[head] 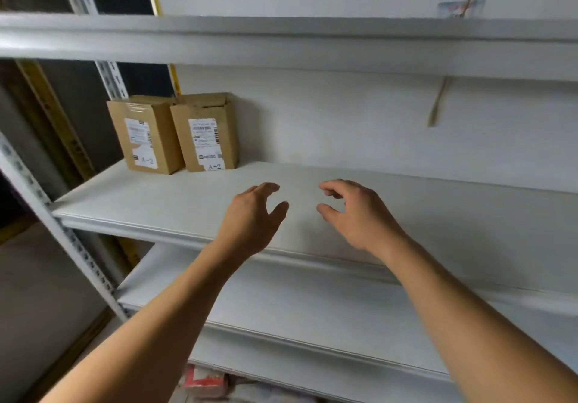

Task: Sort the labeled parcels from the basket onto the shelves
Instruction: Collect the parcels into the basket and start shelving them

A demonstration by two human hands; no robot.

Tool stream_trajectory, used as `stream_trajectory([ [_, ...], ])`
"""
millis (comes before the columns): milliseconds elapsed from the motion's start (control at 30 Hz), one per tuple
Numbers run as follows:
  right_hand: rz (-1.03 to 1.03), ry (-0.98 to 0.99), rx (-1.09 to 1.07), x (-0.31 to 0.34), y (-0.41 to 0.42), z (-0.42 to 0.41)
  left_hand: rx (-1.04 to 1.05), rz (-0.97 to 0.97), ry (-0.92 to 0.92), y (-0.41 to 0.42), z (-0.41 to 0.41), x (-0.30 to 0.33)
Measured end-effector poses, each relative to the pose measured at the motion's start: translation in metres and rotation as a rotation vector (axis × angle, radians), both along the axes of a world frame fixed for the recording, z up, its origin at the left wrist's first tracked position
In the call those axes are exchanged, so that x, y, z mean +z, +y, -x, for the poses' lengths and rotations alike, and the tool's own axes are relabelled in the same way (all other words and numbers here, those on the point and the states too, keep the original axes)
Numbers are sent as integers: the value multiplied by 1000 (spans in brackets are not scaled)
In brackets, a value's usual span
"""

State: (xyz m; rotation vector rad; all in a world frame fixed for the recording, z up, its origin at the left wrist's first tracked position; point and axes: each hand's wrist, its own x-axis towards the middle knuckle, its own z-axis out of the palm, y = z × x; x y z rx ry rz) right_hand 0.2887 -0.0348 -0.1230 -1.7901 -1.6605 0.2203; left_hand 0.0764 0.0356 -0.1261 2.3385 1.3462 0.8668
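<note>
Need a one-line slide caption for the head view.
Both hands, left hand and right hand, hover empty over the middle shelf holding two A-2 parcels.

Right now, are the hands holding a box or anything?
No. The left hand and the right hand are both empty, fingers loosely curled over the shelf. The two boxes stand untouched at the back.

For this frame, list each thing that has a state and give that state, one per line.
Left hand: empty, fingers loosely curled, over the middle shelf.
Right hand: empty, fingers loosely curled, beside the left hand.
Left box: upright on the middle shelf, marked A-2, closed.
Right box: upright beside it, marked A-2, top flaps slightly raised.
Lower shelf: visible part bare.
</note>
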Motion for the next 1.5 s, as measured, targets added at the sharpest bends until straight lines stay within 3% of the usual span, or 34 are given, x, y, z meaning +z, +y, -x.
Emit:
stream_trajectory([
  [467, 88, -16, 286, 7, 180, 85, 425, 119, -119, 108, 98, 3],
  [733, 90, 8, 179, 3, 272, 119, 389, 120, -189, 206, 110, 4],
  [1000, 79, 216, 24, -16, 342, 134, 283, 198, -212, 289, 111, -7],
  [1167, 122, 486, 110, -27, 355, 138, 164, 245, -299, 309, 112, -14],
  [1400, -45, 532, 81, -18, 282, 101, -3, 206, -376, 276, 98, -19],
  [1500, -95, 590, 60, -18, 230, 82, -106, 279, -439, 241, 74, -16],
])
